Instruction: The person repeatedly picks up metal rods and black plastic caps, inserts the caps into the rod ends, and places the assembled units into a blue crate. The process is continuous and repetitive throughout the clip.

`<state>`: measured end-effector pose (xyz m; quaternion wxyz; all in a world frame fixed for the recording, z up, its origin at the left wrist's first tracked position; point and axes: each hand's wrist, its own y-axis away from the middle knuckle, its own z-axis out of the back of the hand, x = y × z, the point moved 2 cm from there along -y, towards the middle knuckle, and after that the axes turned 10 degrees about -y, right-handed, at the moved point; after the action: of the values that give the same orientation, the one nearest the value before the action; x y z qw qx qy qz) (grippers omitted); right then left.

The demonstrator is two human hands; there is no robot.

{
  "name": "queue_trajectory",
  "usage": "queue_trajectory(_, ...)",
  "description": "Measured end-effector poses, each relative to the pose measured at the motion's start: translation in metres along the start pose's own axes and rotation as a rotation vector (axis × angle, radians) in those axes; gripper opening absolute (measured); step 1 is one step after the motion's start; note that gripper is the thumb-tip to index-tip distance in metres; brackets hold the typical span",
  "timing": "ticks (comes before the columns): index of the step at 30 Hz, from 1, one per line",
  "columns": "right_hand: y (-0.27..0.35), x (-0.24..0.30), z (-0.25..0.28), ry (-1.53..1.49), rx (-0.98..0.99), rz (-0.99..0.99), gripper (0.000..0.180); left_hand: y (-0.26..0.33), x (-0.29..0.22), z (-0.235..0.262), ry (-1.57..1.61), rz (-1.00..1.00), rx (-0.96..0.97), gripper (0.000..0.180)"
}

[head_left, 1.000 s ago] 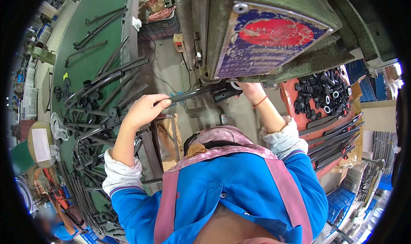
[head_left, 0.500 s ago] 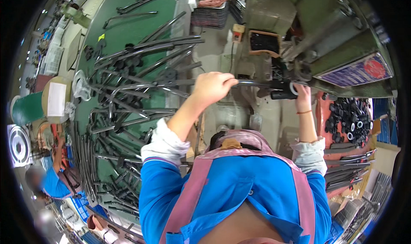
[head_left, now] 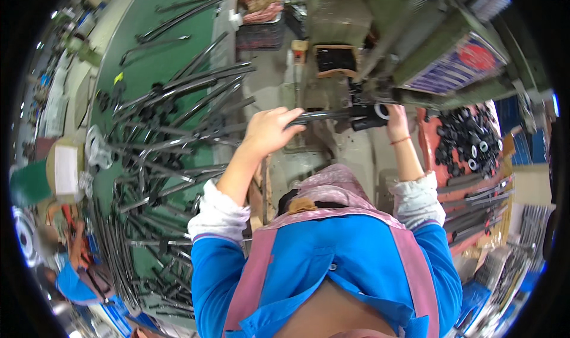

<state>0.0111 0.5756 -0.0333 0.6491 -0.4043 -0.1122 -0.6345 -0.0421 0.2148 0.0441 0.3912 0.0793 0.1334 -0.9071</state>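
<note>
My left hand [head_left: 270, 131] is wrapped around a shiny dark metal tube [head_left: 326, 115], its thumb a little apart from the fingers. The tube runs level from this hand toward the right. At its right end sits a black fitting [head_left: 368, 123] with a white ring [head_left: 382, 111] facing my right hand [head_left: 396, 122]. That hand is closed at the fitting's outer end, its fingers partly hidden behind the ring. Both hands are in front of a green machine [head_left: 404, 71], whose lower parts lie just beyond the fitting.
On the left, a green table [head_left: 160, 23] carries many bent dark tubes [head_left: 178, 89]. To the right, a red surface [head_left: 428, 133] holds black fittings and white rings [head_left: 472, 164], with dark bars nearer me. A small black tray [head_left: 336, 60] lies ahead. Another person [head_left: 80, 278] is far left.
The whole scene has shifted left in the picture as my head turned. My left thumb now stands farther from the fingers. The tube and fitting stay between my hands.
</note>
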Motion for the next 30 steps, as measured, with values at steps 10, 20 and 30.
queue_trajectory(10, 0.001, 0.019, -0.001, -0.453, 0.029, -0.162, 0.021, -0.004, -0.005, 0.004, 0.009, -0.013, -0.010, 0.037)
queue_trajectory(20, -0.019, -0.021, 0.034, -0.707, -0.147, -0.283, 0.033, 0.012, -0.024, 0.044, -0.039, -0.039, -0.124, 0.037)
queue_trajectory(30, -0.133, 0.020, -0.051, -0.086, 0.220, 0.139, 0.021, 0.090, -0.029, 0.017, -0.030, 0.048, -0.033, 0.033)
